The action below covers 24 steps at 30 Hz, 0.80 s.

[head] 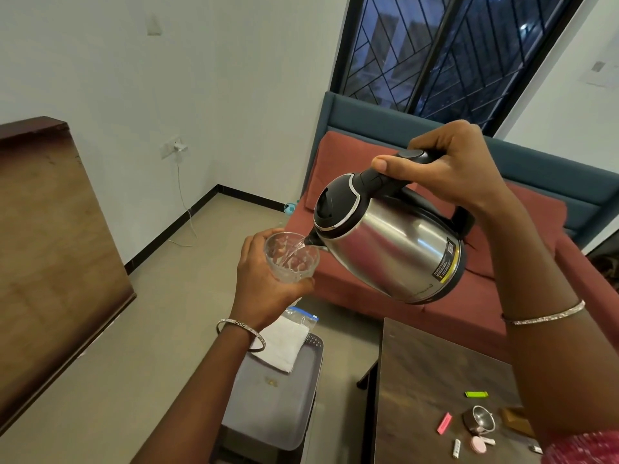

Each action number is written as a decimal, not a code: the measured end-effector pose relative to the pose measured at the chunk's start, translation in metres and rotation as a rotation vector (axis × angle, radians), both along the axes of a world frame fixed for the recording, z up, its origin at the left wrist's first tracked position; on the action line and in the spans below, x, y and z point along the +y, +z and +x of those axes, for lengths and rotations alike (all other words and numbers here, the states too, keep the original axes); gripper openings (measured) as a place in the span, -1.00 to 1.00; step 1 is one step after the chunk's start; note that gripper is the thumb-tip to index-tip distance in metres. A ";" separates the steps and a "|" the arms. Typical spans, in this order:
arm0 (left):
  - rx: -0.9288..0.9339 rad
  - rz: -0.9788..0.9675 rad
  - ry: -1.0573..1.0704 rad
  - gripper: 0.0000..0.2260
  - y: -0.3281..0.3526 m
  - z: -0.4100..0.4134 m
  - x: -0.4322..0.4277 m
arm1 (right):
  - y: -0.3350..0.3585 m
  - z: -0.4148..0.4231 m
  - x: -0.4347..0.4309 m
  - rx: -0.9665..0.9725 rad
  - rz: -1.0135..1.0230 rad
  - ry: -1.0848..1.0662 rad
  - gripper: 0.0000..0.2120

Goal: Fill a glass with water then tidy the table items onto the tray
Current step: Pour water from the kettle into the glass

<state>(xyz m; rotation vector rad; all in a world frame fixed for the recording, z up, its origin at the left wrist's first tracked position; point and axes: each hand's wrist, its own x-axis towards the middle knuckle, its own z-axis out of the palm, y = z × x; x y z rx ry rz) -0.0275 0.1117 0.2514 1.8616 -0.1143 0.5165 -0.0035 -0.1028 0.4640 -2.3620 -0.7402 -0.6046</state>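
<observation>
My left hand (264, 286) grips a clear glass (290, 257) held up in the air. My right hand (449, 169) holds the black handle of a steel kettle (388, 242), tilted so its spout reaches over the glass rim. Water runs from the spout into the glass. Below, a grey tray (278, 406) holds a white cloth (279, 346) and a clear zip bag (299, 318). On the dark table (425, 380) at lower right lie a green item (476, 394), a pink item (444, 423), a small metal funnel (482, 419) and other small items.
A red sofa (351, 289) with a blue back stands behind the table under a barred window. A wooden panel (50, 256) fills the left side. A white cable (184, 202) hangs from a wall socket to the floor.
</observation>
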 end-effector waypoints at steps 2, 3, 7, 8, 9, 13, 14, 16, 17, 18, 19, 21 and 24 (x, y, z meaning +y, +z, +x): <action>0.000 -0.002 -0.001 -0.23 0.001 0.000 0.000 | -0.001 0.000 0.000 0.008 0.001 0.002 -0.66; -0.002 -0.003 -0.001 -0.23 0.001 -0.001 0.000 | -0.001 0.000 0.000 0.009 0.001 0.003 -0.66; -0.013 -0.011 -0.002 -0.25 0.003 -0.002 0.000 | 0.000 0.000 -0.001 0.015 0.002 0.014 -0.65; -0.014 -0.009 -0.006 -0.25 0.003 -0.003 0.001 | 0.000 0.000 -0.002 0.017 0.004 0.015 -0.65; -0.014 -0.006 -0.010 -0.25 0.003 -0.003 0.001 | 0.000 -0.001 -0.002 0.018 0.004 0.014 -0.65; -0.015 0.014 -0.001 -0.25 0.004 -0.003 0.001 | 0.000 -0.001 -0.002 0.016 0.002 0.015 -0.65; -0.013 0.015 0.001 -0.25 0.005 -0.003 0.001 | 0.000 -0.001 -0.002 0.017 0.004 0.016 -0.65; -0.010 0.015 0.000 -0.25 0.005 -0.004 0.001 | 0.000 -0.001 -0.002 0.021 0.008 0.021 -0.66; -0.010 0.012 -0.003 -0.25 0.005 -0.004 0.001 | 0.000 -0.001 -0.002 0.022 0.011 0.023 -0.66; -0.011 0.006 -0.005 -0.25 0.005 -0.004 0.001 | 0.000 -0.001 -0.002 0.022 0.012 0.024 -0.67; -0.012 0.000 -0.007 -0.25 0.005 -0.005 0.001 | 0.000 -0.001 -0.002 0.023 0.013 0.026 -0.67; -0.014 0.000 -0.006 -0.25 0.006 -0.005 0.001 | 0.000 0.000 -0.002 0.025 0.016 0.028 -0.68; -0.015 0.008 -0.003 -0.25 0.006 -0.005 0.002 | -0.001 0.001 -0.003 0.028 0.023 0.031 -0.68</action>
